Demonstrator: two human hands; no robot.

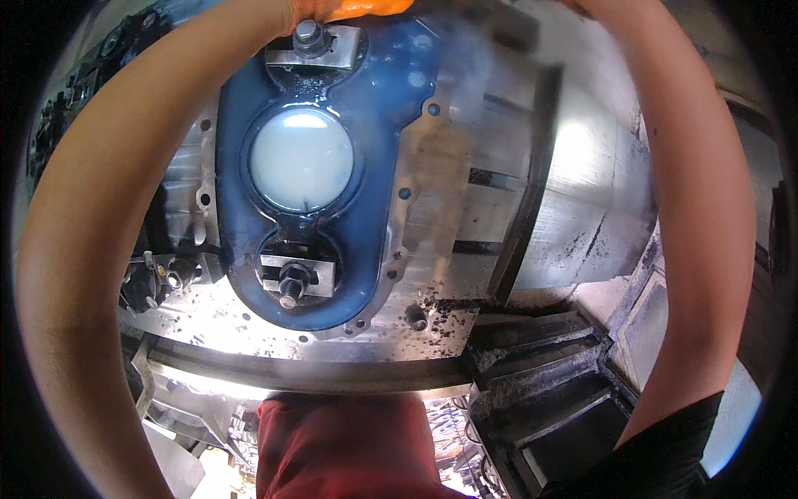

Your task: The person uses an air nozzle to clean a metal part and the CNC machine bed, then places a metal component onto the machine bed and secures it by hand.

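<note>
My left hand [366,8], in an orange glove, reaches to the top edge near the upper clamp; its fingers are cut off there. Below it lies a blue-looking metal housing [241,241] with a flange pierced by bolt holes. A round opening [302,160] in its middle looks filled with milky white liquid. Above this opening, a steel clamp plate [339,51] sits under a bolt [309,37]. A second clamp plate [320,276] lies below the opening, with a threaded stud and nut [291,283]. My right forearm [698,183] runs up the right side; its hand is beyond the top edge.
The housing rests on a metal machine table [399,333] sprinkled with dark chips. Sloping metal covers [582,200] stand at the right, above dark stepped covers [540,358]. Fittings [170,270] sit at the left. Bright metal shavings [453,445] lie below, near my red clothing [345,445].
</note>
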